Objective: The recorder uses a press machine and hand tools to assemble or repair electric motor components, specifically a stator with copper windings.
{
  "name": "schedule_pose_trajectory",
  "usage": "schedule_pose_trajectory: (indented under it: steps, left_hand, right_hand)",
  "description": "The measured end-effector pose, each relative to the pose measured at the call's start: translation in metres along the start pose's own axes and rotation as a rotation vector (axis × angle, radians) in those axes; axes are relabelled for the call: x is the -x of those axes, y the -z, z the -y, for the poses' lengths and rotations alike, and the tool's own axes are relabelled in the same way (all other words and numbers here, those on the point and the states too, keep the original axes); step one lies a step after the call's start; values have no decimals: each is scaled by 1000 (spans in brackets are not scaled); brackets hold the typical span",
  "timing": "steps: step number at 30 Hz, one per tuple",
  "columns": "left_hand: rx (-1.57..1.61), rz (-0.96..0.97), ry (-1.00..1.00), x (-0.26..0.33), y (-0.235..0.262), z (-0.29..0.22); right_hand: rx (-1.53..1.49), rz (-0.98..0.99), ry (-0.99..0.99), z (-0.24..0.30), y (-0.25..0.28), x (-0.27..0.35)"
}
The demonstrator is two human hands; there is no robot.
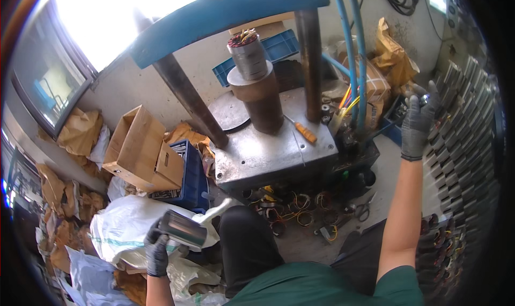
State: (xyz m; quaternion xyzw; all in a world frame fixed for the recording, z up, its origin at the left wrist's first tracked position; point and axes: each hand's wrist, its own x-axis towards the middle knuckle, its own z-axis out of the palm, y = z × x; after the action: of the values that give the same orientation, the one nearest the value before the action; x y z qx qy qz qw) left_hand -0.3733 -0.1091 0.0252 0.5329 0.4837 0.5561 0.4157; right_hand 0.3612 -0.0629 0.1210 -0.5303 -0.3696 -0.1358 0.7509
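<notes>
My left hand (157, 251), in a grey glove, grips a smooth metal cylinder sleeve (183, 228) above the white woven sack. At the right, my gloved right hand (419, 121) is raised beside stacked rows of metal cylinders (464, 129). A small shiny metal piece (425, 98) shows between its curled fingers; its kind is hard to make out. Ahead stands a press with a blue beam (230, 17) and a steel bed (257, 161). On its thick steel post (263, 105) sits a ribbed metal housing (249, 62) with a wound core and coloured wires at the top.
An orange-handled screwdriver (304, 132) lies on the press bed. Several copper wire coils (303, 218) and scissors (363, 212) are on the floor below. To the left are a cardboard box (134, 150), a blue crate (196, 180) and a white sack (120, 225). Blue hoses (360, 64) hang at the right.
</notes>
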Motion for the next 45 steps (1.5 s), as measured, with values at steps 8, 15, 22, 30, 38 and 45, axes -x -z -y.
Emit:
schedule_pose_trajectory:
  steps: [8, 15, 22, 30, 38, 45]
  left_hand:
    - [793, 130, 44, -75, -120, -18]
    - [843, 328, 47, -111, -294, -52]
    - [880, 329, -132, -244, -333, -108]
    - [835, -287, -158, -314, -383, -153]
    - [731, -374, -234, -373, -402, -167]
    - [689, -241, -191, -383, -421, -185]
  right_hand:
    - [-23, -23, -12, 3, -2, 6]
    - [-28, -34, 22, -1, 0, 10]
    - [13, -45, 21, 0, -5, 11]
    - [30, -63, 20, 4, -7, 10]
    - [9, -63, 35, 5, -6, 11]
    - [-84, -60, 18, -7, -7, 14]
